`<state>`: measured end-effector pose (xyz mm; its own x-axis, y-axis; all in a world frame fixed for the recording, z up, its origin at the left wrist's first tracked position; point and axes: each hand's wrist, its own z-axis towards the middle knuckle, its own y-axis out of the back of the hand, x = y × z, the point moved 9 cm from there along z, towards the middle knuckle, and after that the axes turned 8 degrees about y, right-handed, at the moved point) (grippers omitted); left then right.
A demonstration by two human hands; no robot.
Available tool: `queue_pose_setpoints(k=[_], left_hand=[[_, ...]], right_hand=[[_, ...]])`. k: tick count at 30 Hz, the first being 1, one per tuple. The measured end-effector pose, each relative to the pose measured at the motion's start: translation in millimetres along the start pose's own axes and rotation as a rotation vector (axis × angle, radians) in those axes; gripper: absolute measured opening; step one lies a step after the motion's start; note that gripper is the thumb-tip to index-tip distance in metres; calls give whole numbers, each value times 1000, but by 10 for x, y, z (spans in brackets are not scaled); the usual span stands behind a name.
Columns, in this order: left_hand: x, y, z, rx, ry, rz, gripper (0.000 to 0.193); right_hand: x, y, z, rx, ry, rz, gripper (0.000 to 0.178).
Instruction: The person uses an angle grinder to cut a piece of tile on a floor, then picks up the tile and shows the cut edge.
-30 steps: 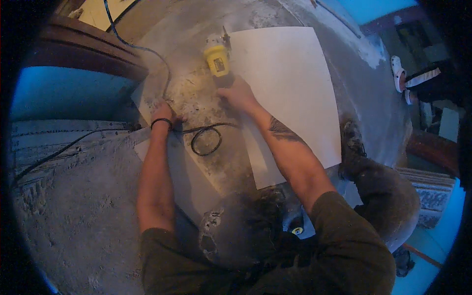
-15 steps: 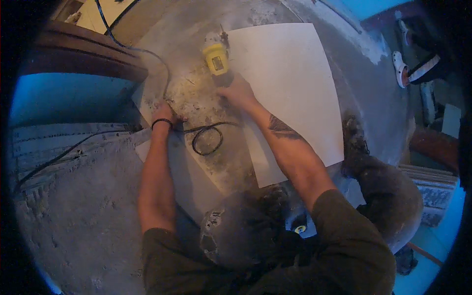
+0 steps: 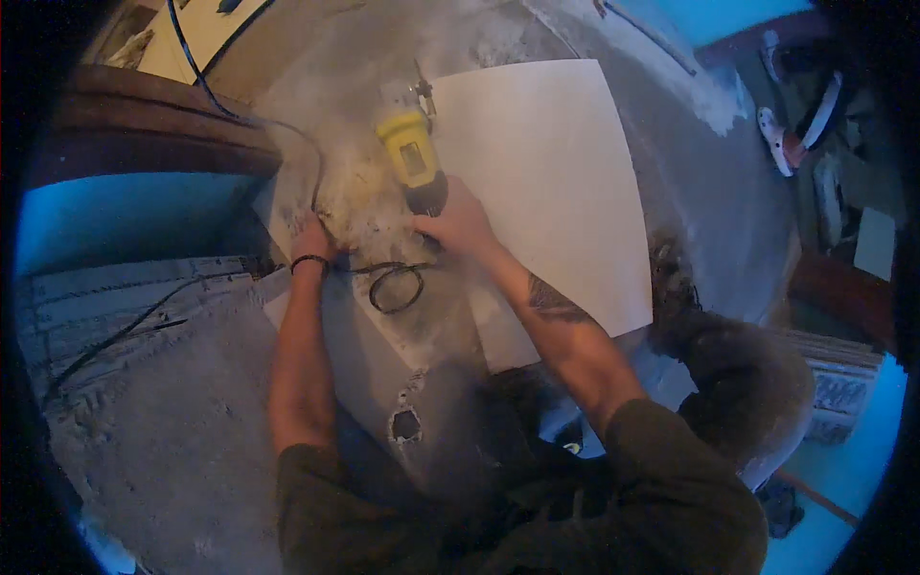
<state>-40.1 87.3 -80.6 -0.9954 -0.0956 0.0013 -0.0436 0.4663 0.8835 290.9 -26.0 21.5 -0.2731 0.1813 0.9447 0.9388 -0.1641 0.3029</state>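
Observation:
My right hand (image 3: 458, 218) is closed round the dark rear grip of a yellow angle grinder (image 3: 410, 151). The grinder's head points away from me, at the left edge of a large pale tile (image 3: 541, 192); its disc is hard to make out in a cloud of dust. Left of it, my left hand (image 3: 311, 240) presses on a light, dust-covered slab (image 3: 359, 335), thumb apart from the fingers. Haze partly blurs those fingertips. A black power cord (image 3: 396, 287) lies coiled between my two hands.
A brown wooden frame (image 3: 153, 134) stands at the left, with another cable (image 3: 187, 57) running past it. My bent knee (image 3: 733, 374) is at the right. Farther right is another person's foot in a white clog (image 3: 774, 139). Stacked slabs (image 3: 829, 383) lie at the lower right.
The grinder and my right hand have shifted slightly toward me and left in the picture. Dust has thickened around the grinder's head. My left hand stays about where it was.

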Motion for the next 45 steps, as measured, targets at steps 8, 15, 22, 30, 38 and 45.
queue_pose_setpoints(k=[8, 15, 22, 30, 38, 45], left_hand=[[-64, 82, -175, 97, 109, 115, 129], [-288, 110, -356, 79, -33, 21, 113], [-272, 124, -302, 46, -31, 38, 116], [-179, 36, -207, 8, -79, 82, 127], [-222, 50, -207, 58, -12, 100, 123], [-240, 99, -271, 64, -2, 111, 120]], right_hand=[[-102, -46, 24, 65, -45, 53, 68], [-181, 3, 177, 68, -96, 24, 63], [-329, -54, 257, 62, -69, -57, 63], [-426, -74, 210, 37, -96, -2, 73], [-445, -25, 205, 49, -134, -58, 73], [-479, -45, 198, 47, -168, -123, 69]])
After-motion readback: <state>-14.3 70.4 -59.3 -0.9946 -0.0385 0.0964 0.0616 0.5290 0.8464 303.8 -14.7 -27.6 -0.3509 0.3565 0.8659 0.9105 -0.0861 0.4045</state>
